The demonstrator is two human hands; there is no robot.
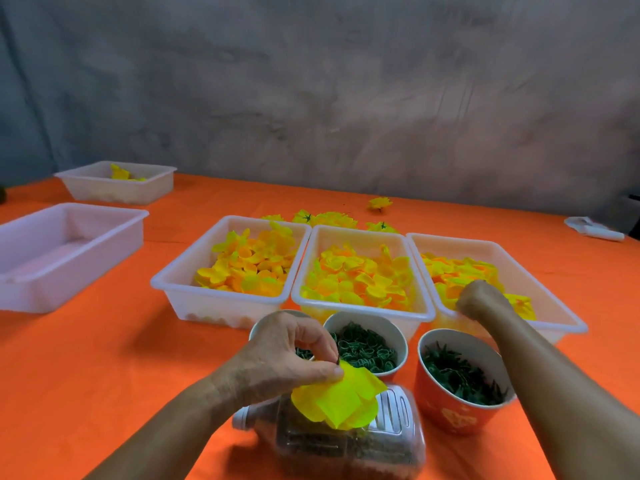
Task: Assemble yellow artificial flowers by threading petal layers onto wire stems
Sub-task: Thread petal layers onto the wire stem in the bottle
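A yellow petal layer (341, 398) is being pinched on a dark wire stem (337, 359) by the left hand (287, 355), just above the clear jug (349, 441), probably so that the tip is being kept free for threading. Beyond the jug, the right hand (476, 299) is being lowered into the right petal tray (554, 317); its fingers are hidden, so its grasp cannot be told. Orange tablecloth (104, 358) is lying open left of the jug.

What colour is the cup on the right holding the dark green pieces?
The cup is red-orange outside with a pale pattern, white inside; the head view shows it.
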